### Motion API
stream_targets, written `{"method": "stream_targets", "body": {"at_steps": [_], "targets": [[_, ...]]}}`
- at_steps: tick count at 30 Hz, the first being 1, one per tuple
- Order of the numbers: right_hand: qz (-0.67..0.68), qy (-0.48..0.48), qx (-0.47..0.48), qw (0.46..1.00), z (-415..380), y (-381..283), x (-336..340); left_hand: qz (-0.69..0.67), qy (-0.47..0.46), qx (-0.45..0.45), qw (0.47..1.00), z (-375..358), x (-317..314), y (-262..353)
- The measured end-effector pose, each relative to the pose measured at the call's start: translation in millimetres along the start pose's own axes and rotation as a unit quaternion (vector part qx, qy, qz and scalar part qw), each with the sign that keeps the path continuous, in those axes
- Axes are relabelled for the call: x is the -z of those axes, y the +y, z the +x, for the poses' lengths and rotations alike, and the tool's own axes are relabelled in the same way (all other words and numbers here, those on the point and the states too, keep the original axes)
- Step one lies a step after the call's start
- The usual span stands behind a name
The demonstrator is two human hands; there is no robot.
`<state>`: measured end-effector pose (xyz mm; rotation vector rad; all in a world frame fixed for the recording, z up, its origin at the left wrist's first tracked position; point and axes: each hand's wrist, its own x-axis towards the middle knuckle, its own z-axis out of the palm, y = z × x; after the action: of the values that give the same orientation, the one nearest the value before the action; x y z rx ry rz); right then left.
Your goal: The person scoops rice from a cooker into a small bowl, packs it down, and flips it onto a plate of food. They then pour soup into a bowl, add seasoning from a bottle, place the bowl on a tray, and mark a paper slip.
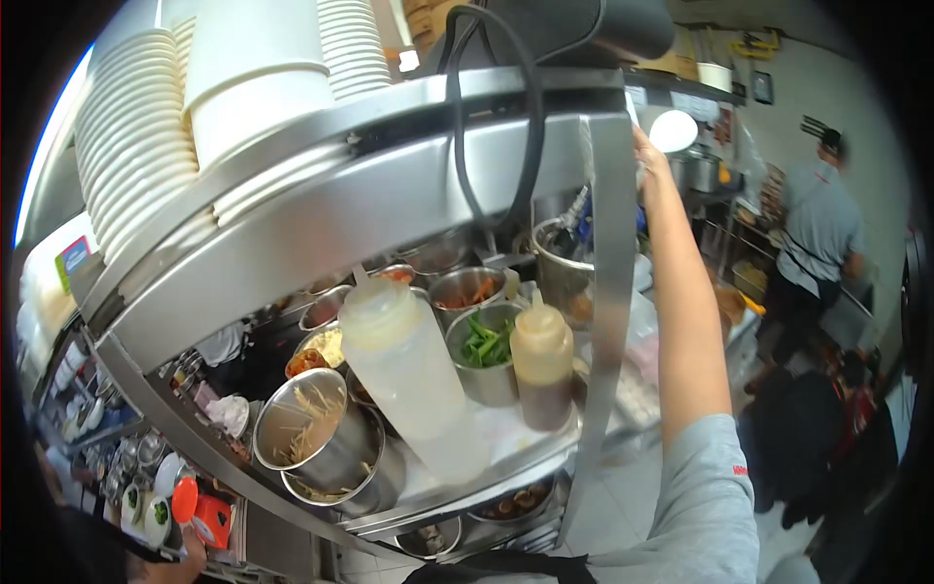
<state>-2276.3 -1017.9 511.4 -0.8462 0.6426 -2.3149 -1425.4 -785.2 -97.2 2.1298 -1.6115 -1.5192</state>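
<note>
With right hand (652,167) raised just beside the steel post (607,253); cannot tell how far open, or whether gripping the white round object (673,129) next to it. Probably stretched outside to clear squeeze bottles (404,370), stood nozzle-up, presumably against leaks.

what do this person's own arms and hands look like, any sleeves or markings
The right arm has a short grey fabric sleeve with a small red marking near its hem. No glove, watch or bracelet shows on the right hand or bare forearm. The left arm can't be clearly identified.
</note>
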Motion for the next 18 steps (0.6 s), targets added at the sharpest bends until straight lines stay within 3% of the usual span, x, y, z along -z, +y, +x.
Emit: {"method": "stream_targets", "body": {"at_steps": [2,3,5,7,10,14,15,16,17,18], "targets": [[-0.028,-0.061,-0.084,0.994,72.1,15.1,24.0,-0.053,0.023,0.024,0.998,-6.8,-8.5,-5.1],[-0.037,-0.038,-0.103,0.993,74.2,14.6,13.9,-0.077,0.030,0.032,0.996,-9.7,-14.2,-8.2],[-0.016,0.003,-0.070,0.997,69.3,8.7,-5.9,-0.122,0.044,0.044,0.991,-17.5,-30.3,-13.6],[-0.121,0.038,0.030,0.992,105.8,13.7,-18.5,-0.161,0.056,0.052,0.984,-25.4,-47.1,-20.2],[-0.275,0.129,0.137,0.943,43.7,-14.4,-32.3,-0.211,0.060,0.062,0.974,-41.9,-68.5,-37.9],[-0.124,0.144,0.204,0.960,-75.8,-34.1,-4.8,-0.276,0.042,0.066,0.958,-58.6,-98.6,-79.3],[0.022,0.029,0.253,0.967,-83.9,-29.8,30.5,-0.297,0.029,0.075,0.952,-63.6,-109.8,-88.4],[0.057,0.060,0.252,0.964,-128.7,-43.8,30.1,-0.320,0.019,0.086,0.943,-72.9,-120.8,-98.2],[0.143,-0.096,0.244,0.954,-161.5,-54.2,63.5,-0.310,0.025,0.106,0.945,-83.2,-125.1,-114.3],[0.184,-0.138,0.250,0.940,-228.3,-72.2,41.1,-0.281,0.027,0.120,0.952,-86.5,-127.3,-121.1]]}}
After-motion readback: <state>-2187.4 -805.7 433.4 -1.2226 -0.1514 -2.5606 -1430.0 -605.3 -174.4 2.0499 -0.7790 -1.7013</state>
